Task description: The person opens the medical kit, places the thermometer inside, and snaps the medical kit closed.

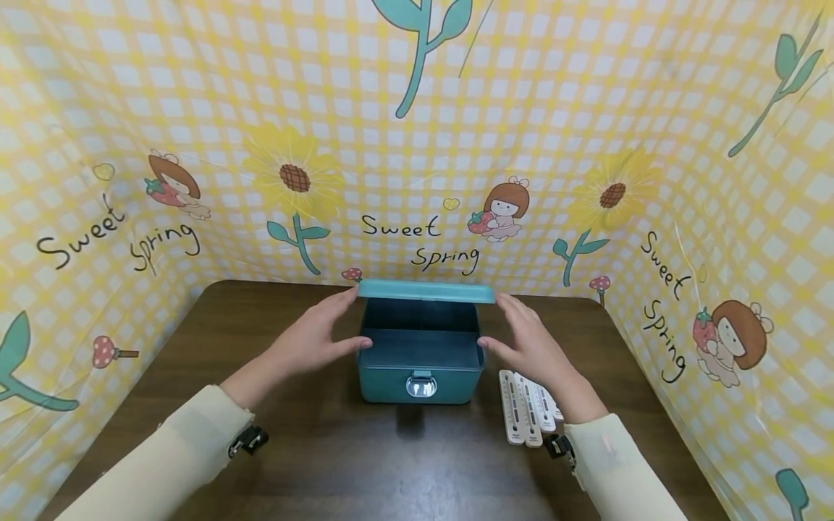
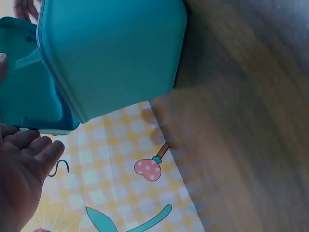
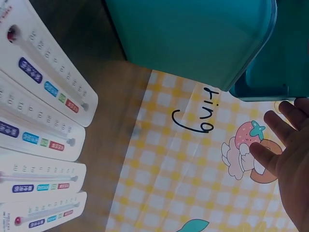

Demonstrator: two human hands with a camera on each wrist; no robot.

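A teal storage box with a clear latch on its front stands on the brown table, its lid raised and hinged at the back. The visible inside holds a dark, bare-looking surface. My left hand is at the lid's left end, fingers extended against its edge and thumb by the box's left rim. On the other side, my right hand has its fingertips at the lid's right end, its thumb near the right rim. In the right wrist view those fingers look spread and loosely straight beside the lid.
Several white thermometers lie side by side on the table, right of the box and partly under my right forearm. A yellow checked cloth with printed flowers and lettering surrounds the table's back and sides.
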